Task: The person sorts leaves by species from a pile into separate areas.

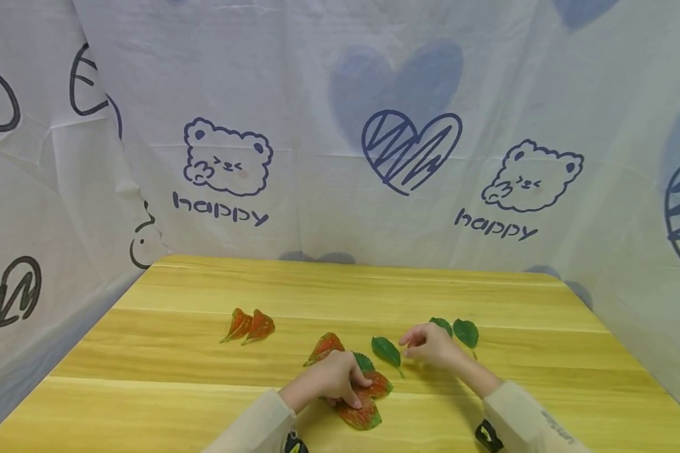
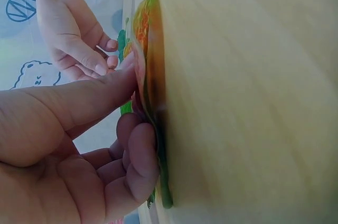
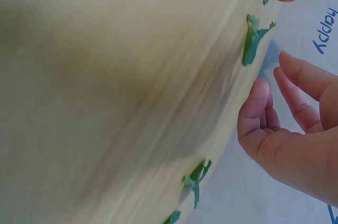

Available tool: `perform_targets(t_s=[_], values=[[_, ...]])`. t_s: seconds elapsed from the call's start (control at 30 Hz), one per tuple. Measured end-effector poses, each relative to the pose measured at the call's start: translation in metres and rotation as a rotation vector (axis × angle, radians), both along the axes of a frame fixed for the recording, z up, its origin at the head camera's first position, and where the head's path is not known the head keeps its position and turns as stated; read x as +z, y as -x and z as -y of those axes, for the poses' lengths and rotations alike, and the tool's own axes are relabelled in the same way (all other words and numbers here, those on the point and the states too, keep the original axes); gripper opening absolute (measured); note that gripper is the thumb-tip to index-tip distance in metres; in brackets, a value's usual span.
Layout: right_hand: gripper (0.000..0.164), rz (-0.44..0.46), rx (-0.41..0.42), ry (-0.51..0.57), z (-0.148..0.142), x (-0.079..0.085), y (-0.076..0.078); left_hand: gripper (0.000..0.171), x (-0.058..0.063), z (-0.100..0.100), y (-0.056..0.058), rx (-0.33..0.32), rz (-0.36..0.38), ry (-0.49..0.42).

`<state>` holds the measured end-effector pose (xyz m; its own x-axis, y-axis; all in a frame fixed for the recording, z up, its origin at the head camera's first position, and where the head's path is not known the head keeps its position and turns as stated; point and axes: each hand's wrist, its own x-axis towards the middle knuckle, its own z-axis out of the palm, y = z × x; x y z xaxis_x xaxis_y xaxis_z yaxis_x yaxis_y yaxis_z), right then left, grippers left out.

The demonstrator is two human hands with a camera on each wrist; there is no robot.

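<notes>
- Head view: the left hand [image 1: 335, 375] is held low over the table [image 1: 147, 415], and a red-and-green leaf [image 2: 153, 49] is pinched between its thumb and curled fingers.
- At those fingertips two overlapping leaves, a front red leaf [image 1: 361, 414] and a side red leaf [image 1: 378, 385], are seen (which one is pinched cannot be told).
- Beyond the left hand, a rear red leaf [image 1: 327, 343] and a half-hidden green leaf [image 1: 363, 360] are partly covered by it.
- By the right hand [image 1: 432, 345] nothing is held; its fingers are loosely bent, and a gap is left between thumb and fingertips.
- Just beside those fingertips, a single green leaf [image 1: 386, 351] is left untouched on the table, between the hands.
- Past the right hand, a pair of green leaves [image 1: 466, 332] is laid out, one partly hidden.
- Well apart on the left, a pair of red leaves [image 1: 260, 326] is set down, overlapping.
- Behind the table, a pale cloth [image 1: 317, 214] is hung, printed with bears, hearts and "happy".
</notes>
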<state>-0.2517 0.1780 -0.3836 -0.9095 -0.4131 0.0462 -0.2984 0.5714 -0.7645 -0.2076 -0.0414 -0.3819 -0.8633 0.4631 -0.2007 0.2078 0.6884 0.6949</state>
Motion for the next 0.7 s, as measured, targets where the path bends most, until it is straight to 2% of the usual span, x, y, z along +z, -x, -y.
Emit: perform_targets(t_s=[0.1,0.3,0.7], values=[[0.014,0.046,0.025,0.021,0.0039,-0.0003,-0.0007,0.036,0.0000,-0.0001,0.0007,0.000,0.004,0.004],[0.015,0.122,0.011,0.018,0.0086,-0.0026,-0.0007,0.035,-0.0007,-0.0009,0.0018,0.001,0.009,0.008],[0.015,0.120,0.047,-0.017,0.0111,-0.0085,0.0012,0.033,0.0000,-0.0004,0.0011,-0.002,0.001,-0.001]])
